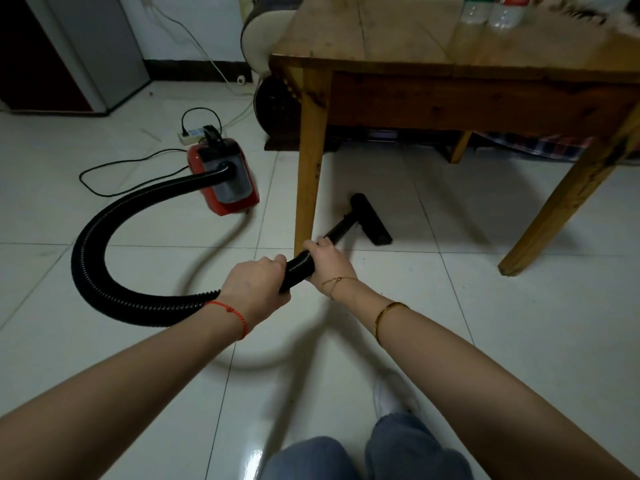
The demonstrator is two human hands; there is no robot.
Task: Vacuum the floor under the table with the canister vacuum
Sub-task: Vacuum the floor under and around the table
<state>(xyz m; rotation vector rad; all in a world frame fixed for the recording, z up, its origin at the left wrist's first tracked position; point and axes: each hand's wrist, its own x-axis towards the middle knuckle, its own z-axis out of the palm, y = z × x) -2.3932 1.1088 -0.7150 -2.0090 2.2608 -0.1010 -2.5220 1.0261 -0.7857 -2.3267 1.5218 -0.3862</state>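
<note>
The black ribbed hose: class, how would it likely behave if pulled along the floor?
The hose looks floppy: it already lies in a wide curve. Its ribs suggest bending without kinking. Pulling hard would probably drag the red canister along the glossy tiled floor.

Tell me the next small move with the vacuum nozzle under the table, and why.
Probably push the floor nozzle farther forward under the wooden table. Both hands, left hand and right hand, grip the hose end, and the nozzle sits just past the near table leg, with bare tiled floor ahead beneath the tabletop.
</note>
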